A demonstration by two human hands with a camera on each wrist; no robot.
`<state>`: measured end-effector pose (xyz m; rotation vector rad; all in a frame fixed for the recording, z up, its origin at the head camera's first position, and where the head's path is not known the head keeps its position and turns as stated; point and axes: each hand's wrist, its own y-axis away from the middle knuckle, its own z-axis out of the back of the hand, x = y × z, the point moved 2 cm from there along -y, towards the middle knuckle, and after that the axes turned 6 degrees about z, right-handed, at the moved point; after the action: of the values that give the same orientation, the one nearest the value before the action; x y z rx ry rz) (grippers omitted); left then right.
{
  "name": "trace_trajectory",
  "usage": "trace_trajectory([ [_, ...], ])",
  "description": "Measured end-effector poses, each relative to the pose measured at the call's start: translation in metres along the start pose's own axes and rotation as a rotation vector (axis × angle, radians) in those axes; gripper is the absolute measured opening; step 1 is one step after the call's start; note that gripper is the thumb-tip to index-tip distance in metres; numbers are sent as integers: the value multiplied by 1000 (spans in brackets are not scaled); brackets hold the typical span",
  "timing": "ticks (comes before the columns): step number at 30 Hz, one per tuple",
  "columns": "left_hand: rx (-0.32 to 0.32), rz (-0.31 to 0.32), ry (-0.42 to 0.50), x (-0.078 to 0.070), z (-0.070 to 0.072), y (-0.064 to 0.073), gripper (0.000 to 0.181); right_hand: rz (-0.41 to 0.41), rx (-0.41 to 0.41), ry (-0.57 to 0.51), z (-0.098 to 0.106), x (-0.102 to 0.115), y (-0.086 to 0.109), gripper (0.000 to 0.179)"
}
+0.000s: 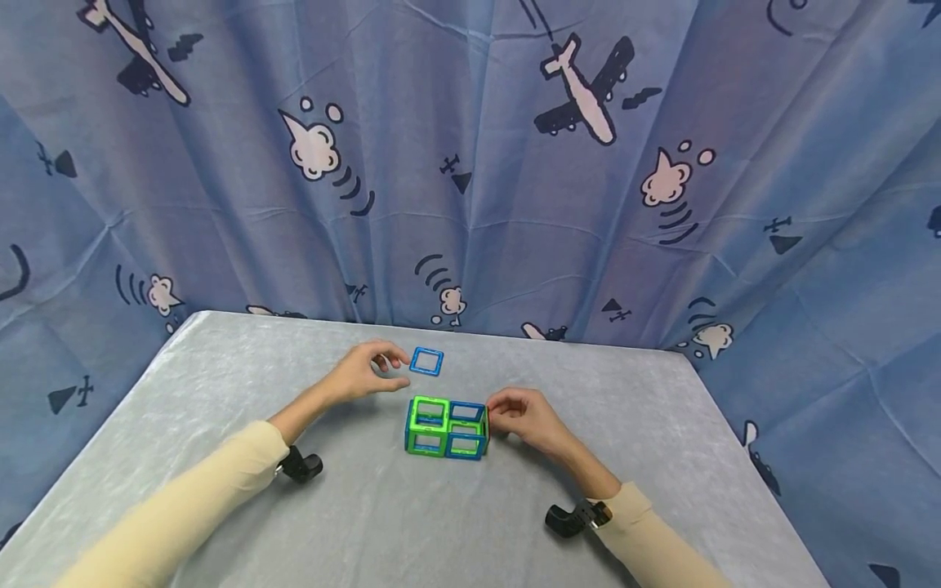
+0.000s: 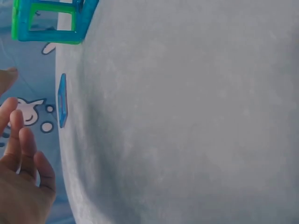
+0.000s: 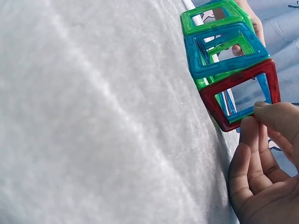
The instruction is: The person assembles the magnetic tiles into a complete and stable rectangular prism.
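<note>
A box-like structure of green and blue square magnetic tiles (image 1: 447, 426) stands on the cloth-covered table. On its right end is a red square tile (image 3: 240, 75), seen almost edge-on from the head. My right hand (image 1: 535, 422) pinches the rim of this red tile between thumb and fingers, as the right wrist view shows. Behind the structure, a single blue square tile (image 1: 441, 364) lies flat. Just left of that tile, my left hand (image 1: 359, 372) hovers with thumb and fingers apart and nothing between them. The left wrist view also shows these spread fingers (image 2: 28, 149).
A pale grey cloth (image 1: 353, 506) covers the table. Behind the far edge hangs a blue curtain (image 1: 470, 220) printed with airplanes and clouds. Each wrist wears a small black camera, the left one (image 1: 301, 465) and the right one (image 1: 569, 521) both close above the cloth.
</note>
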<state>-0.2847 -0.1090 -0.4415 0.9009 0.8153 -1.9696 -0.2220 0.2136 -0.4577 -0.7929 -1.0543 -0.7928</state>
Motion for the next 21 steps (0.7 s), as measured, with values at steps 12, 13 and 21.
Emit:
trace_trajectory([
  [12,-1,10,-57,11,-10,-15,31,-18,-3,-8,-1,0,-1,15],
  [13,-1,9,-59,12,-11,-16,30,-19,-2,-8,-1,0,-1,15],
  [21,-10,35,-65,14,-20,-30,30,-20,-8,-6,-1,0,-1,15],
])
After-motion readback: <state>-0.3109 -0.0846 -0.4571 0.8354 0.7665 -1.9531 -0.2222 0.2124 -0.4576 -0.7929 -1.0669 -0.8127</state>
